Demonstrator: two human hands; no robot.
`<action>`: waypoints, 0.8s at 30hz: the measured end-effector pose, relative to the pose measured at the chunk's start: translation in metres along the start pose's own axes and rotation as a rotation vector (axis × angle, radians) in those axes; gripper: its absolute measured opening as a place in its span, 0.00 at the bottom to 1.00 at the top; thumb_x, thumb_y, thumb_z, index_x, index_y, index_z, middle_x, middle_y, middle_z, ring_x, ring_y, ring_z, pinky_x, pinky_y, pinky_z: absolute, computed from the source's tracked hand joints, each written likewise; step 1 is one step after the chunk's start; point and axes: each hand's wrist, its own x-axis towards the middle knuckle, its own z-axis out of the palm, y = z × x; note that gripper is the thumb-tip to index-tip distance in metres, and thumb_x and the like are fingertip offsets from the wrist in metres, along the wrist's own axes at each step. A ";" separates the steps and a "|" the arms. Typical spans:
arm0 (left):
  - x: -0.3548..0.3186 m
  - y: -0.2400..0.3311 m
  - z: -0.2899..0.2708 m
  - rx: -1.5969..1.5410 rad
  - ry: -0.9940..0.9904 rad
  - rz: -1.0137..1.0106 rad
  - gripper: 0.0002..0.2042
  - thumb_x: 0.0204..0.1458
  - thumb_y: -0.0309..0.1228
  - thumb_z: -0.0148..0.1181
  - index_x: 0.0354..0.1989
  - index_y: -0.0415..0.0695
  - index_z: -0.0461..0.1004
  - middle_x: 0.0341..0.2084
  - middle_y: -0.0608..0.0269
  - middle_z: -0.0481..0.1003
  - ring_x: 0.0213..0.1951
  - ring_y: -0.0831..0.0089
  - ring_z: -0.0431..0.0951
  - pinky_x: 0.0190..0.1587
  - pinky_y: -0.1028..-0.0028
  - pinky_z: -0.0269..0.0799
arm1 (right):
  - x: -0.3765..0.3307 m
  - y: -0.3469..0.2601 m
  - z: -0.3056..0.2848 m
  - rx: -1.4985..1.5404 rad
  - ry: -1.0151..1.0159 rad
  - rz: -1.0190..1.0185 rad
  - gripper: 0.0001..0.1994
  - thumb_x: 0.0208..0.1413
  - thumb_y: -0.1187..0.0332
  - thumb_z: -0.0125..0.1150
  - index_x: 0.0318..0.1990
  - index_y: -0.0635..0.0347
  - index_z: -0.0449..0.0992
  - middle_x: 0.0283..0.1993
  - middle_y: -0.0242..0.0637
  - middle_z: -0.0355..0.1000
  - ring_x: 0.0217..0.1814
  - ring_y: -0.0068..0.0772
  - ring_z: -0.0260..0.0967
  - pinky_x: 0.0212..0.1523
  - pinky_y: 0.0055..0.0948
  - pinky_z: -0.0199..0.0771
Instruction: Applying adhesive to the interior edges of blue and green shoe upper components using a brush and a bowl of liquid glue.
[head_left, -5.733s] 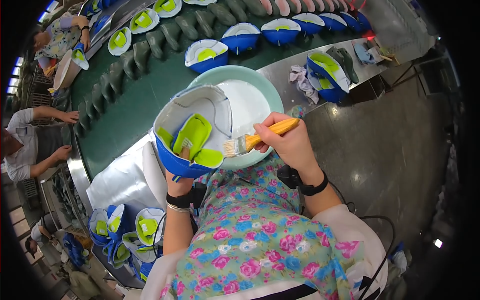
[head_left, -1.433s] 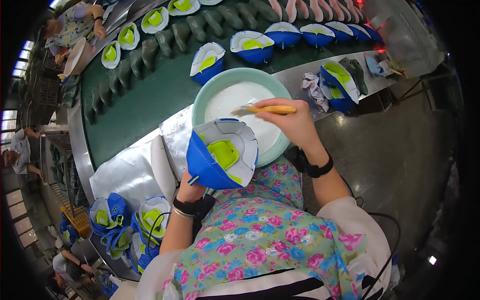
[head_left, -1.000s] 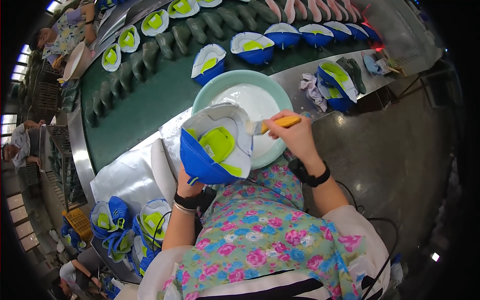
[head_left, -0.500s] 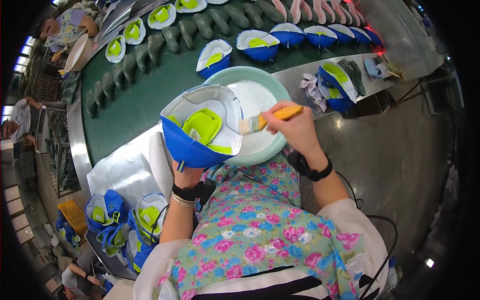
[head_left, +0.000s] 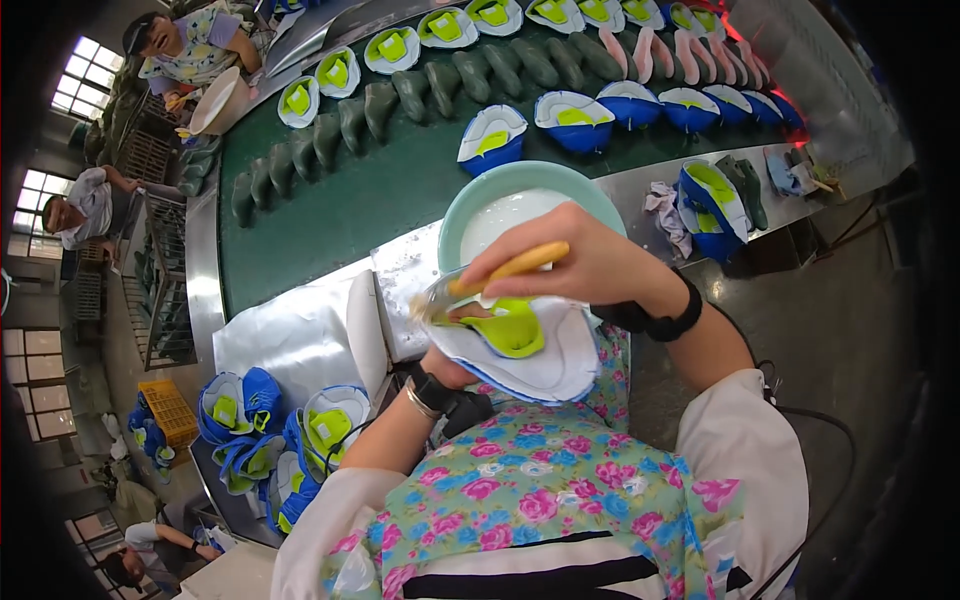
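Note:
My left hand [head_left: 452,368] grips a shoe upper [head_left: 562,362] from beneath, over my lap. This upper has a white inside, a blue edge and a lime-green lining, and it is tilted with its inside facing up. In my right hand [head_left: 590,255] is a paintbrush [head_left: 527,262] with a yellow handle. Its pale bristles lie against the upper's left edge, near fingertips of my left hand. Just beyond stands a light-green basin [head_left: 610,203] of white liquid, partly hidden by my right hand.
Dark shoe lasts [head_left: 410,95] and more uppers [head_left: 492,140] line the green conveyor belt [head_left: 330,215]. Blue uppers [head_left: 325,425] pile up at left. A crumpled cloth [head_left: 665,212] lies right of the basin. A co-worker [head_left: 195,45] sits at far left.
The upper has turned and moved right and nearer to me. My right hand has brought the brush across to its left edge. The whole view has shifted.

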 end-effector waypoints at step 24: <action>0.188 0.241 -0.036 0.333 -0.099 0.579 0.18 0.66 0.32 0.41 0.63 0.45 0.54 0.56 0.51 0.65 0.56 0.53 0.69 0.59 0.49 0.66 | -0.054 0.051 0.009 0.220 0.980 0.576 0.09 0.60 0.71 0.56 0.31 0.69 0.75 0.24 0.40 0.74 0.20 0.24 0.71 0.22 0.20 0.71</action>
